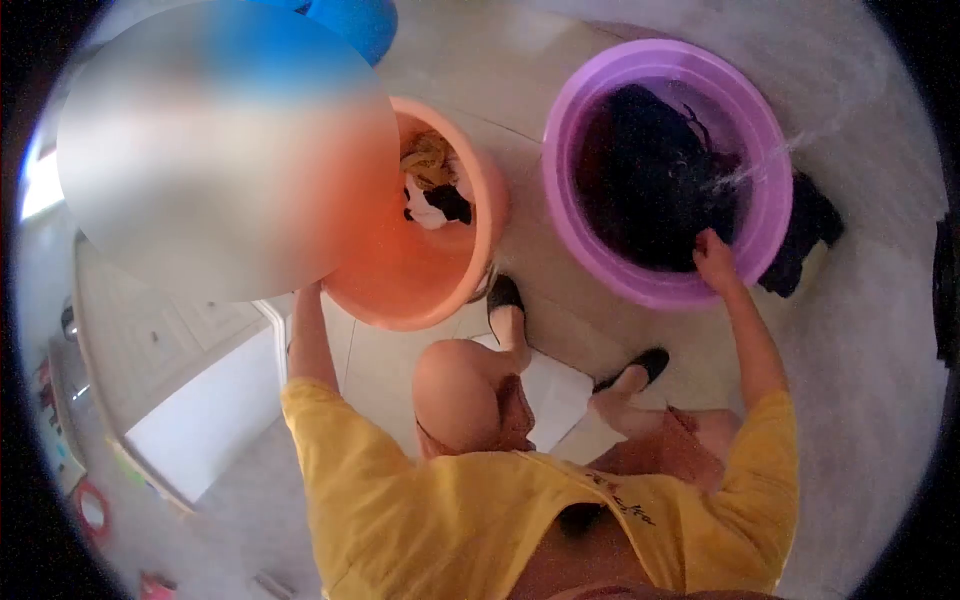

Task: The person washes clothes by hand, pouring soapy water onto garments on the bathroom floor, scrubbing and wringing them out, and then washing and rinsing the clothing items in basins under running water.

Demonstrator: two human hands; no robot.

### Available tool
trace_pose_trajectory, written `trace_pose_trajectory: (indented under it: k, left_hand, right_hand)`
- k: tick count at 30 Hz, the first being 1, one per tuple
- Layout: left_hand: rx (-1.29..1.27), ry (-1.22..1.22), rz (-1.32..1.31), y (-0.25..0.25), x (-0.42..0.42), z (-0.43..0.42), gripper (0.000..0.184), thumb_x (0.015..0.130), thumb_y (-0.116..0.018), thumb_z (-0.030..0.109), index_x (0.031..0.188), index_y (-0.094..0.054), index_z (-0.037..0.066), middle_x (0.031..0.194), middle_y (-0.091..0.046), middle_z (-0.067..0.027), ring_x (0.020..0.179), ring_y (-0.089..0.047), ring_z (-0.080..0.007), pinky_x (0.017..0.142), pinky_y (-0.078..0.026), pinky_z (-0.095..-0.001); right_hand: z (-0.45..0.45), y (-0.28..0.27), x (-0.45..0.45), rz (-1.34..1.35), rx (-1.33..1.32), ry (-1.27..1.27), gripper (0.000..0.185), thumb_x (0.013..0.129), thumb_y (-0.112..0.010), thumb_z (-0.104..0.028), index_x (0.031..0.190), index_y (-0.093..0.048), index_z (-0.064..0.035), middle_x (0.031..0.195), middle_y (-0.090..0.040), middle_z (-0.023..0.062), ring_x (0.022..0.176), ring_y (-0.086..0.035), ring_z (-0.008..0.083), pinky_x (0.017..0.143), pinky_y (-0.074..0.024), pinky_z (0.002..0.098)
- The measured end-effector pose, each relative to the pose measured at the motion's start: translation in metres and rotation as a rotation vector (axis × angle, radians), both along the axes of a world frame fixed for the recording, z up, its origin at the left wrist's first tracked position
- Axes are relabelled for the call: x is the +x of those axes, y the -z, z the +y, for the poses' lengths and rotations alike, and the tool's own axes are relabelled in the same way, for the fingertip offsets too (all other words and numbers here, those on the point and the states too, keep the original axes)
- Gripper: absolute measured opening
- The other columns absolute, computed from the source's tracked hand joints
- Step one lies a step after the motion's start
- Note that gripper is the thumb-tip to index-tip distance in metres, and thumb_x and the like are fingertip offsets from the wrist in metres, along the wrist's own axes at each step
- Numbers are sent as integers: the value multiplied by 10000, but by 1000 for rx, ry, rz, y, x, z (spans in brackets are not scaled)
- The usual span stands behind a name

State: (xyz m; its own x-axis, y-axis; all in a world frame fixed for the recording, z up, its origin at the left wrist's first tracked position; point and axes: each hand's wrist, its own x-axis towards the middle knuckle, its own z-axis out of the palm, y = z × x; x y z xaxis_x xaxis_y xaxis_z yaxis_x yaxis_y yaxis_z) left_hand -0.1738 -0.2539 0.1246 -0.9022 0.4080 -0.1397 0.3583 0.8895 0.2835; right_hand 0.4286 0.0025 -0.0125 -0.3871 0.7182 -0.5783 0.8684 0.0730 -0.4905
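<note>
The yellow shirt (390, 510) lies nearest, sleeves spread to both sides above bent, parted knees, a posture that seems suited to reaching low.

The purple tub (560, 165) stands on the floor to the right, its whole rim in view. The orange tub (487, 220) stands to the left, partly covered by a round blurred patch. Both are just beyond the feet, probably so that each arm can get to one without a step.

Dark cloth (650, 160) lies bunched inside the purple tub, taking up much of it. A pale streak (755, 170), perhaps water, slants over the right rim toward it. A dark bundle (810, 235) rests outside, just beside that tub and partly behind its rim, apparently left close to the right arm.

Smaller pieces, tan (428, 160), white (425, 208) and black (450, 203), sit together against the orange tub's right side. The black shoes (503, 292) are set apart, which would steady the lean.

The right hand (713, 262) reaches over the near rim of the purple tub, fingers curled in beside the dark cloth; whether they clamp any of it, I cannot tell. The left forearm (312, 345) leads toward the orange tub, but its hand is hidden by the blur, so its grip cannot be told.
</note>
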Motion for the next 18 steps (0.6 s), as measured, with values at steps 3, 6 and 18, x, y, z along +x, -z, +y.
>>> trace_pose_trajectory:
  k: [3, 6, 18]
  left_hand:
    - [5, 157, 138, 8, -29, 33, 341, 751, -502, 174, 1042, -476, -2, 944, -558, -165, 846, -541, -284, 739, -420, -353]
    - [75, 390, 431, -18, 5, 87, 402, 743, -521, 184, 1106, -441, 30, 1014, -533, -139, 921, -508, -270, 805, -396, -329]
    - [-472, 1301, 271, 126, 151, 152, 707, 665, -598, 341, 1263, -248, 199, 1300, -203, -148, 1155, -198, -428, 783, -264, -637]
  right_hand:
    - [-10, 30, 18, -25, 143, -8, 330, 702, -508, -58, 1015, -420, 0, 900, -538, 189, 841, -526, 343, 719, -424, 391]
    - [-19, 18, 16, 19, 198, 33, 311, 682, -506, -27, 971, -398, 18, 859, -543, 189, 832, -525, 355, 701, -421, 391]
    - [-9, -4, 4, -138, 166, 11, 248, 701, -481, -71, 912, -397, 28, 836, -533, 216, 792, -511, 383, 671, -402, 426]
